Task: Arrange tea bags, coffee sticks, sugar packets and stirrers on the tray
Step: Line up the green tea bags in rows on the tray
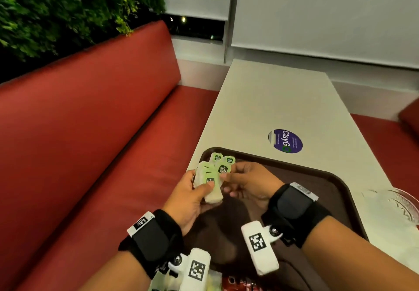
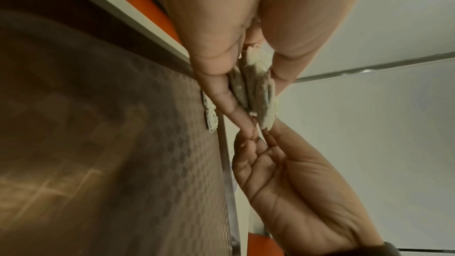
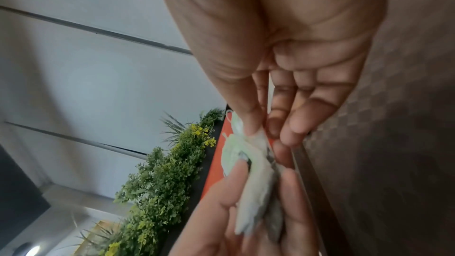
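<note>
My left hand (image 1: 199, 186) grips a stack of pale green tea bags (image 1: 209, 183) upright over the near-left part of the brown tray (image 1: 317, 188). My right hand (image 1: 229, 177) meets it from the right and pinches the top tea bag (image 1: 223, 169) by its upper edge. Two more tea bags (image 1: 221, 158) lie flat in the tray's far-left corner. In the left wrist view the held tea bags (image 2: 256, 92) sit between thumb and fingers, with my right hand (image 2: 283, 172) below. In the right wrist view my thumb (image 3: 248, 124) presses on the stack (image 3: 256, 182).
The tray lies on a white table (image 1: 283, 100) with a round purple sticker (image 1: 286, 141). A clear glass dish (image 1: 399, 202) stands at the right edge. A red bench (image 1: 90, 143) runs along the left. More packets (image 1: 238, 284) lie at the bottom edge, under my wrists.
</note>
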`<state>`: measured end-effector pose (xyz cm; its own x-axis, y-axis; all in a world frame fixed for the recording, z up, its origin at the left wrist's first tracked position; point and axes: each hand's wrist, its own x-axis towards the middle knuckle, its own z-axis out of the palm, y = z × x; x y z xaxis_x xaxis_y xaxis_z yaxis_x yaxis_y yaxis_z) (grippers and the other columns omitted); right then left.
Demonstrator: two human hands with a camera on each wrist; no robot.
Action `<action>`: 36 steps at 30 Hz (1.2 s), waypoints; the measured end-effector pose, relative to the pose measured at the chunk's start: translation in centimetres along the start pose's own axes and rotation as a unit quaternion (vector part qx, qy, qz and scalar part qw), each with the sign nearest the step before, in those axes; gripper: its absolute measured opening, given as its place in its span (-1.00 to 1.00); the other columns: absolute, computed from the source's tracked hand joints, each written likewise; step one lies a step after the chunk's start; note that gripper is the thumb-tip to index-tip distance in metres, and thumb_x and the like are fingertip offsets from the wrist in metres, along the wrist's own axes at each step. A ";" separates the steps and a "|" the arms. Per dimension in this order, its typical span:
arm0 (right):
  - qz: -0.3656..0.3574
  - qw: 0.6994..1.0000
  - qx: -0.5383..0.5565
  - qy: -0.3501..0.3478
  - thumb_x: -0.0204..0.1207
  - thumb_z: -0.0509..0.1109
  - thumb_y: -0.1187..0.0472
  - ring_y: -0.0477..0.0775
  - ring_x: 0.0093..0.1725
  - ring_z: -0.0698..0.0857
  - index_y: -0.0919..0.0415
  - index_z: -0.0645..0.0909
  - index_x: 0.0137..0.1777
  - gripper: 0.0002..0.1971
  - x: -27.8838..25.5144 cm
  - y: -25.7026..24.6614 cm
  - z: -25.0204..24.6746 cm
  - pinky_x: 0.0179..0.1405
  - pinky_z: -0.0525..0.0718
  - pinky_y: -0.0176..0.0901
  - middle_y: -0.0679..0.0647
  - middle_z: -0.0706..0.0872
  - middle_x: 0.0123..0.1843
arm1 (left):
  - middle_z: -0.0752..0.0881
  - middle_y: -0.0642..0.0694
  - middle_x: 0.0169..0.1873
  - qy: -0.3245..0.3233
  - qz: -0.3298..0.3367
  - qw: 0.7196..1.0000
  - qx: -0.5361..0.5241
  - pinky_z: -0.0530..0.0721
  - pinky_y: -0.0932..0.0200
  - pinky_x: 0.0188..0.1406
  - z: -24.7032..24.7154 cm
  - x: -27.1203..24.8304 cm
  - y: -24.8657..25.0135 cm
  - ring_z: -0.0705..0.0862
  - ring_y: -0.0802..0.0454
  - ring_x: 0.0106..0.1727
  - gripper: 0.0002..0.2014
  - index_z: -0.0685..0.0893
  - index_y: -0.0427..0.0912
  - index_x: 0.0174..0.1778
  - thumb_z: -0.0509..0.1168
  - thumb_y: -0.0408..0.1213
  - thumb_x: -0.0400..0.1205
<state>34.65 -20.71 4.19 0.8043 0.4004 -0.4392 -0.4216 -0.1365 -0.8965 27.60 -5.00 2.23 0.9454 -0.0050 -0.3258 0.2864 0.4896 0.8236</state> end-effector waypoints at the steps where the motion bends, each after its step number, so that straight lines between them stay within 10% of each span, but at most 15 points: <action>1: -0.009 1.000 0.009 0.018 0.54 0.44 0.31 -0.04 -0.39 0.73 0.35 0.60 0.02 -0.86 0.7 0.0 0.0 -0.46 0.65 -0.33 0.19 0.78 -0.26 | 0.72 -0.25 0.20 0.009 0.003 1.000 -0.002 0.80 0.02 -0.16 -0.2 0.5 0.0 0.76 -0.13 0.11 -0.72 0.49 -0.15 0.27 0.24 -0.49 0.68; 10: 0.016 0.970 -0.222 0.096 0.57 0.42 0.25 -0.08 -0.54 0.56 0.23 0.60 -0.18 -0.88 6.7 0.0 0.0 -0.63 0.46 -0.33 0.14 0.76 -0.30 | 0.73 -0.27 0.05 0.061 0.019 0.998 -0.009 0.81 0.07 -0.21 -3.2 2.1 0.8 0.80 -0.10 0.01 -0.74 0.50 -0.17 0.27 0.25 -0.46 0.68; 18: 0.010 0.885 -0.439 0.155 0.44 0.53 0.15 0.18 0.11 0.72 0.21 0.55 -0.03 -0.76 8.8 -0.7 1.2 0.12 0.66 -0.02 0.19 0.76 0.08 | 0.69 -0.36 0.18 0.057 0.006 0.998 -0.001 0.80 0.09 -0.25 -4.1 1.8 0.6 0.81 -0.07 -0.01 -0.69 0.48 -0.19 0.33 0.26 -0.44 0.67; 28: 0.038 0.864 -0.473 0.168 0.36 0.56 0.07 0.15 -0.04 0.76 0.10 0.41 -0.38 -0.65 10.1 0.1 1.4 -0.34 0.50 -0.21 0.14 0.79 -0.09 | 0.71 -0.36 0.15 0.066 0.004 0.998 -0.002 0.78 0.13 -0.31 -4.8 1.3 0.7 0.81 -0.09 0.00 -0.69 0.49 -0.15 0.31 0.29 -0.43 0.66; 36: -0.014 0.850 -0.492 0.188 0.49 0.48 0.06 0.16 0.13 0.69 0.27 0.66 0.14 -0.67 8.5 -0.7 0.9 0.06 0.61 -0.11 0.16 0.73 0.13 | 0.70 -0.35 0.17 0.063 -0.002 0.998 -0.005 0.78 0.12 -0.30 -4.7 1.1 0.4 0.82 -0.08 -0.01 -0.70 0.50 -0.16 0.29 0.29 -0.43 0.66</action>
<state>41.42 -16.41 1.16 0.9629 0.1238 -0.2397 0.0054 -0.8971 -0.4417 28.02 -0.68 0.02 0.9172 0.1022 -0.3850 0.2878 0.4981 0.8179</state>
